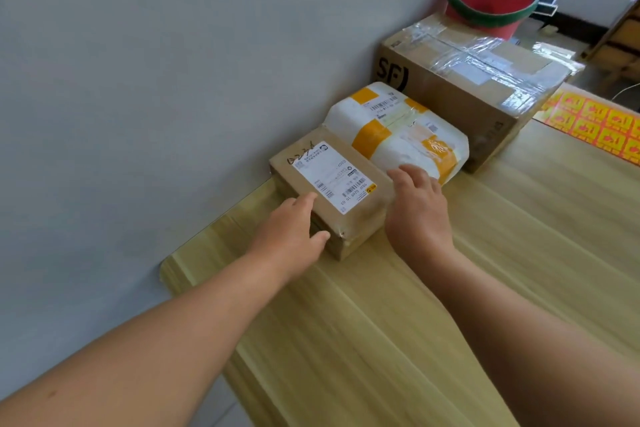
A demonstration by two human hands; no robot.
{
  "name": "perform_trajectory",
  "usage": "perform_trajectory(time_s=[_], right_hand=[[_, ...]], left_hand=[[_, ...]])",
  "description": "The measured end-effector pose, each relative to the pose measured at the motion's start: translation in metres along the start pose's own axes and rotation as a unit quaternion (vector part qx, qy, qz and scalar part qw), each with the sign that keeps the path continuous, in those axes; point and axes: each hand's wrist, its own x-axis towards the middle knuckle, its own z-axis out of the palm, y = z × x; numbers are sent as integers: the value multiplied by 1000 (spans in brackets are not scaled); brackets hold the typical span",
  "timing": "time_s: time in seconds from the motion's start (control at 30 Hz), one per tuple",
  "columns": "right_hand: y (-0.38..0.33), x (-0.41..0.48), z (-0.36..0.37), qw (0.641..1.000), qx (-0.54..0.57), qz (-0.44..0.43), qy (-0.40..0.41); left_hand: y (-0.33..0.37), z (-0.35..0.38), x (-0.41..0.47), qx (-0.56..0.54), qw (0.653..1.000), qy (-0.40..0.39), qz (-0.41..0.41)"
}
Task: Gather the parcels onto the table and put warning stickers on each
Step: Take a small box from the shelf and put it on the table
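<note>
A small brown cardboard parcel (332,184) with a white shipping label lies on the light wooden table (381,322) against the wall. My left hand (294,229) grips its near left corner. My right hand (415,208) presses against its right side, fingers also touching the white and yellow plastic-wrapped parcel (398,128) behind it. Beyond that stands a large taped cardboard box (467,80) marked SF. A sheet of yellow and red warning stickers (599,125) lies at the table's right edge.
A grey wall (173,80) runs along the table's left side. A red bucket with a green rim (491,3) stands behind the large box. Wooden furniture shows at the far right.
</note>
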Motion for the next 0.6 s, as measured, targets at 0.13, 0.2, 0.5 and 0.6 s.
perform_trajectory(time_s=[0.13, 0.2, 0.5, 0.6], right_hand=[[-33, -4, -13, 998, 4, -64, -3], [-53, -10, -15, 995, -4, -95, -15], [-162, -83, -28, 975, -32, -218, -34], [-206, -130, -33, 966, -44, -253, -39]], left_hand=[[-7, -27, -12, 67, 995, 72, 9], [-14, -45, -24, 106, 990, 97, 17], [-73, -117, -141, 174, 969, 175, -8], [-98, -140, -204, 180, 961, 209, -28]])
